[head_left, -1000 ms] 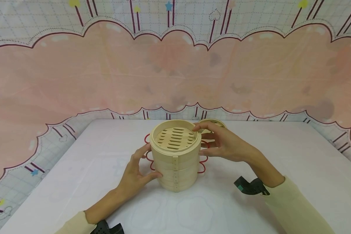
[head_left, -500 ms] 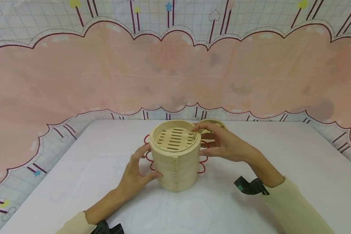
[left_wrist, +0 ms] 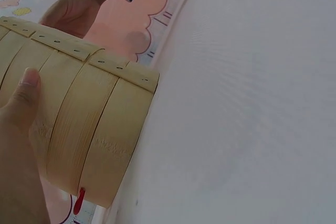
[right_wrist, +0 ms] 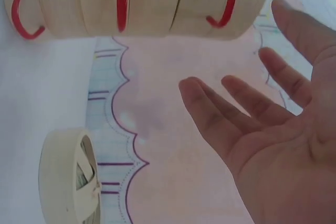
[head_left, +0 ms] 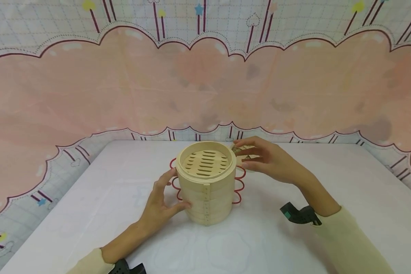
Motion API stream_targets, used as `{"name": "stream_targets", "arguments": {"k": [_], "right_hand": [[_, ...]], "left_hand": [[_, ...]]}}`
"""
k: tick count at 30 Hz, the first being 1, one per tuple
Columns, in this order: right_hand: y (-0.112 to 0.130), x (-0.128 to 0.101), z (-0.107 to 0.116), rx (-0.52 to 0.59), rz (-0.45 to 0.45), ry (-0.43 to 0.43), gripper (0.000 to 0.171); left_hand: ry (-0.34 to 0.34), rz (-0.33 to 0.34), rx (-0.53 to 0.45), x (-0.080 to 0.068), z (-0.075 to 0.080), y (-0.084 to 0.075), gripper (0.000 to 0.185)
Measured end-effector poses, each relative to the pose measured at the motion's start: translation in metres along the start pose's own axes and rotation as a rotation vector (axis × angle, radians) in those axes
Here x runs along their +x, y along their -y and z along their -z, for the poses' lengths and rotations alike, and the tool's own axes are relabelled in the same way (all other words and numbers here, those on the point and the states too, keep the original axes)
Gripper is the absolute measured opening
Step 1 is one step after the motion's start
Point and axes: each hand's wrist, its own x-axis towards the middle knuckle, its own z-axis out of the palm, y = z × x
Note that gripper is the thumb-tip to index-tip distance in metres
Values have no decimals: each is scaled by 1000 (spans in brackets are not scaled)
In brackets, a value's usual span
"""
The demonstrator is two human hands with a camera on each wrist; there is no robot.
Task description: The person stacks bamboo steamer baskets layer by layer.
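On the white worktop (head_left: 89,198), mid-centre, stands a stack of bamboo steamer baskets (head_left: 207,190), upright, three tiers by the seams, no cover on top; slatted floor of the top tier visible from the head view. Stack sits on a red wire trivet (head_left: 240,186) whose loops stick out left and right of the base.

Left hand (head_left: 161,201) on the near-left wall of the stack: thumb pressed to the lower tier, fingers spread up the side, loosely bent, not wrapped round. Left wrist view confirms it, with a thumb tip (left_wrist: 29,80) flat on the bamboo band and the stapled seam just right of it.

Right hand (head_left: 270,161) is off the stack, just to its far right, fingers straight and apart, held over a small bamboo lid (head_left: 244,149). The head view does not settle whether the fingertips touch the lid; the right wrist view shows an open palm with spread fingers (right_wrist: 247,108) and the lid (right_wrist: 68,177) apart from them, lying at the far edge of the worktop. Nothing in this hand.

Cream sleeves on both arms, a dark wrist mount (head_left: 299,215) on the right one. Pink scalloped backdrop (head_left: 205,83) behind
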Motion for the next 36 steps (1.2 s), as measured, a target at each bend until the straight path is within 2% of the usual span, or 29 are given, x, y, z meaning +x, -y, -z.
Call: {"name": "stream_targets", "arguments": {"k": [6, 9, 11, 13, 17, 19, 26, 36], "right_hand": [[-12, -2, 14, -136, -99, -137, 39], [-19, -11, 20, -183, -183, -199, 41], [-26, -18, 24, -201, -231, -236, 45], [-35, -24, 28, -213, -262, -271, 45], [-56, -32, 32, -204, -290, -324, 44], [-66, -35, 33, -215, -317, -337, 43], [-93, -43, 31, -245, -433, -335, 44], [-104, -47, 23, -189, -419, -348, 44]], "left_hand": [[34, 93, 21, 0, 1, -5, 91], [47, 91, 24, 2, -1, -6, 93], [50, 88, 22, 6, 0, -13, 92], [47, 90, 20, 8, 2, -18, 92], [40, 103, 30, 5, 3, -16, 93], [36, 106, 37, 1, 2, -12, 94], [26, 63, 32, 12, 8, -37, 88], [25, 54, 18, 11, 9, -35, 88]]}}
